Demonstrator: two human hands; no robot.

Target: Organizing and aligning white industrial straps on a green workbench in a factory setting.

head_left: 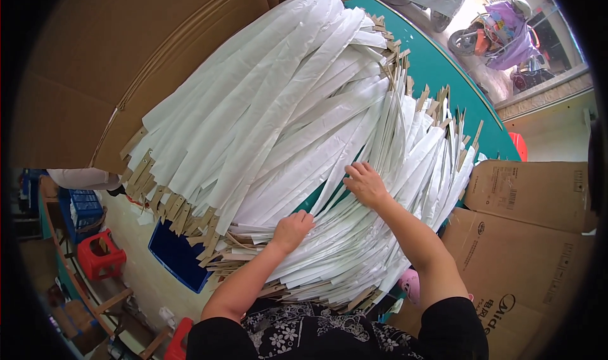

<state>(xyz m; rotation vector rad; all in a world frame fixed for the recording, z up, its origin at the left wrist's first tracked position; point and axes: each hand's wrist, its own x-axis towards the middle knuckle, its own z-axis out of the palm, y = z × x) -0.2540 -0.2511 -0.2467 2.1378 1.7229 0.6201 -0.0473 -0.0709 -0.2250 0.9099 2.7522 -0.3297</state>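
Long white strips (272, 107) with brown card-like ends (180, 214) lie heaped across the green table in front of me. Low in the heap, my left hand (293, 231) is closed, its fingertips pinching the edge of a few narrow white strips. Farther up and to the right, my right hand (366, 184) has its fingers curled over the same narrow strips (339, 176), which run slantwise between both hands. Part of its grip is hidden behind the fingers. Beneath both forearms, a lower layer of white strips (342, 252) fans toward me.
The green table (437, 62) shows along the far right edge. Large cardboard sheets (139, 50) stand at the left, and a cardboard box (506, 252) is at the right. A blue bin (174, 252) and a red stool (101, 255) sit lower left. Beyond stands a scooter (494, 37).
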